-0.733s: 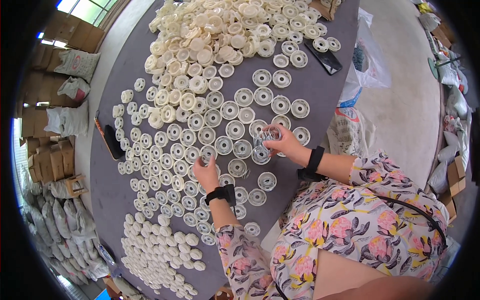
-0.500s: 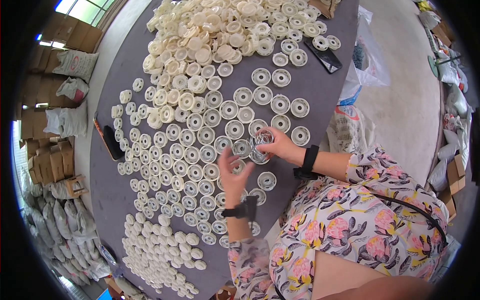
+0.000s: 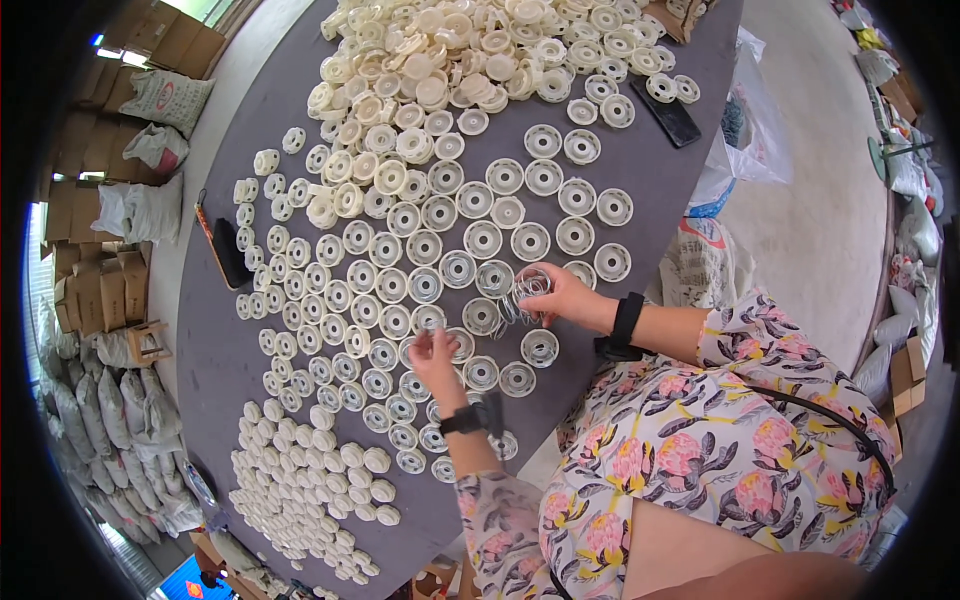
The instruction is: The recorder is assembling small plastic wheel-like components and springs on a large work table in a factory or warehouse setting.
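My right hand [image 3: 575, 302] is closed round several shiny metal coil springs [image 3: 522, 296], held above the near rows of round cups. My left hand [image 3: 434, 362] reaches over the rows to the left of it. Its fingertips are pinched together at the edge of a round white cup [image 3: 429, 317]; whatever lies between them is too small to make out. Around both hands stand many round off-white plastic cups [image 3: 482, 239] with holed centres, laid out in rows. Some near ones, such as this cup [image 3: 458, 269], show a silvery ring inside.
A big heap of cream plastic parts [image 3: 430, 60] covers the table's far end. Small white caps [image 3: 310, 470] cluster at the near left. A black phone [image 3: 667, 112] lies by the right edge, a brush [image 3: 228, 250] by the left. Sacks [image 3: 700, 262] stand beside the table [image 3: 230, 340].
My left hand has moved left and away from the springs, its spread fingers now pinched at a cup. My right hand still holds the springs. The whole view has shifted slightly.
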{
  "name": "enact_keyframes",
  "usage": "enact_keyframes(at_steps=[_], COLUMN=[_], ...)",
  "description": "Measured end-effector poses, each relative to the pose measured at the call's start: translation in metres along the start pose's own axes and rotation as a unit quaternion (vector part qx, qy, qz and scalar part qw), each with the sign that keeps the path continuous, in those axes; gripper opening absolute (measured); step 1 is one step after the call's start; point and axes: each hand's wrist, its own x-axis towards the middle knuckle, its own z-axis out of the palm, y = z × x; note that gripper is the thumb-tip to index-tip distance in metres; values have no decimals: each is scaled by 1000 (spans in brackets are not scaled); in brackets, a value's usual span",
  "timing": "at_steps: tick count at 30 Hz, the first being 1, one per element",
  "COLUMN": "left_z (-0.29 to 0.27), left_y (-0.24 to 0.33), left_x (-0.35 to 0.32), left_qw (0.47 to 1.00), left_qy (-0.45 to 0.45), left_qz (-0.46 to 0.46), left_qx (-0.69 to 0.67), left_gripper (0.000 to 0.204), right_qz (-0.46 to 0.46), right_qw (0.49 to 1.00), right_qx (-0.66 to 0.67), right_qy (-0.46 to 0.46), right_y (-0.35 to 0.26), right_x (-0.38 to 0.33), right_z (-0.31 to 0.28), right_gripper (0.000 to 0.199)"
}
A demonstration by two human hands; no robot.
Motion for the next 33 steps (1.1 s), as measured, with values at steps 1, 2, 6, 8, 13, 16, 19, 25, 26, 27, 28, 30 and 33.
enact_keyframes(at_steps=[1, 2, 6, 8, 13, 16, 19, 25, 26, 27, 28, 30, 33], left_z=[-14, -24, -17, -3, 14, 30, 19, 25, 35, 47, 58, 71, 58], left_y=[-8, -9, 29, 40, 22, 3, -7, 6, 16, 21, 24, 33, 36], left_x=[22, 38, 48, 34, -10, -38, -32, -15, -25, -37, -50, -64, -59], left_qw=[991, 966, 870, 844, 849, 797, 866, 899, 942, 943, 948, 953, 962], left_qy=[2, 4, 23, 53, -124, -170, -130, -59, -102, -98, -182, -289, -243], left_qz=[58, 115, 88, 127, 195, 270, 192, 172, 96, 95, 114, 25, 19], left_qx=[117, 232, 484, 519, 475, 513, 443, 399, 306, 305, 233, 88, 123], left_gripper=[37, 42, 50, 51, 35, 27, 27, 28, 35, 35, 40, 53, 38], right_qz=[-1, -8, -8, -10, -14, -13, -4, 25, 33, 42, 46, 68, 107], right_qw=[1000, 1000, 1000, 999, 998, 998, 999, 998, 997, 997, 996, 995, 988], right_qx=[-1, 0, 12, 11, 27, 39, 12, 43, 55, 66, 68, 77, 90], right_qy=[0, 9, 26, 39, 49, 48, 33, 35, 32, 27, 17, -19, -70], right_y=[1, 3, 6, 8, 9, 8, 6, 3, 2, 0, -2, -3, -18], right_x=[-1, -1, -6, -8, -8, -7, -6, -6, -6, -5, -5, 0, 5], right_z=[0, 0, 0, -4, -9, -8, -8, -11, -7, -5, -3, -7, -5], right_gripper=[48, 47, 46, 45, 44, 44, 45, 51, 53, 55, 56, 56, 51])
